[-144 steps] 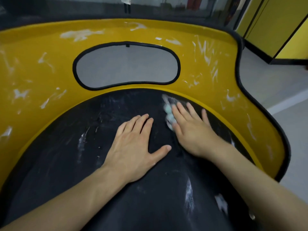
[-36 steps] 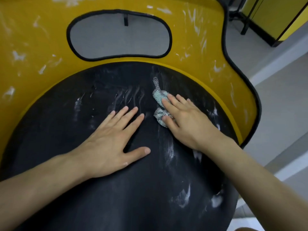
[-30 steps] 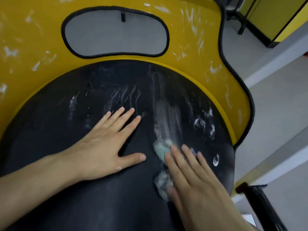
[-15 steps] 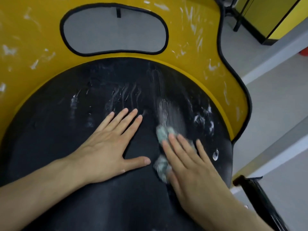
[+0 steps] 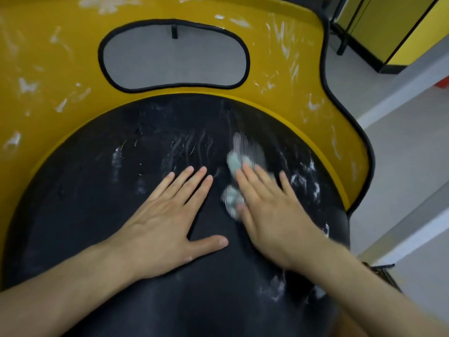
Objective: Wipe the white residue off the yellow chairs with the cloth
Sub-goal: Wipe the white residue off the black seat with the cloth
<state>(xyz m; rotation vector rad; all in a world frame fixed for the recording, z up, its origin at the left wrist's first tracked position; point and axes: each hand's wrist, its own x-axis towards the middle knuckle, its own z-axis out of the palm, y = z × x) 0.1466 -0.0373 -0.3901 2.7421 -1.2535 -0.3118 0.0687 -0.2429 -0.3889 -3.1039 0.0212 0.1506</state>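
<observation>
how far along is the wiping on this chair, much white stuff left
Early on. Done: only the near left part of the black seat looks mostly free of white. In hand: the right hand presses the cloth flat on the seat's middle, blurred mid-stroke, while the left hand lies flat beside it. Left: smears on the seat's right side and white marks all over the yellow backrest.

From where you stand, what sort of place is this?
Probably an indoor public or commercial room, such as a lounge or waiting area; I cannot tell which. The clues: a moulded yellow chair with a black seat, a smooth grey floor, and yellow panels in black frames beyond it.
</observation>
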